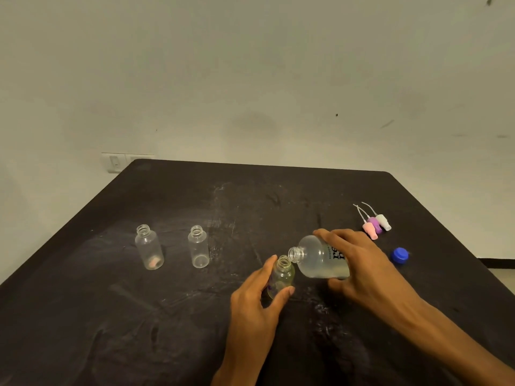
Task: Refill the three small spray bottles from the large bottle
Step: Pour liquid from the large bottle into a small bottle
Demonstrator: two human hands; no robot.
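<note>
While the right hand (359,263) clasps the large bottle (320,259) around its body, long axis near horizontal and mouth aimed left-down, the left hand (259,296) pinches a small spray bottle (281,275) upright on the table (83,316). Both look light, thin and easily squeezed; mid-body holds suit them.

Right hand (359,263) tipping large bottle (320,259) sideways, its open mouth meeting neck of small bottle (282,275). Left hand (260,298) gripping that small bottle on black table (83,316). Two open small bottles (149,247) (198,246) standing left. Three spray tops (376,222) and blue cap (400,256) lying right.
</note>
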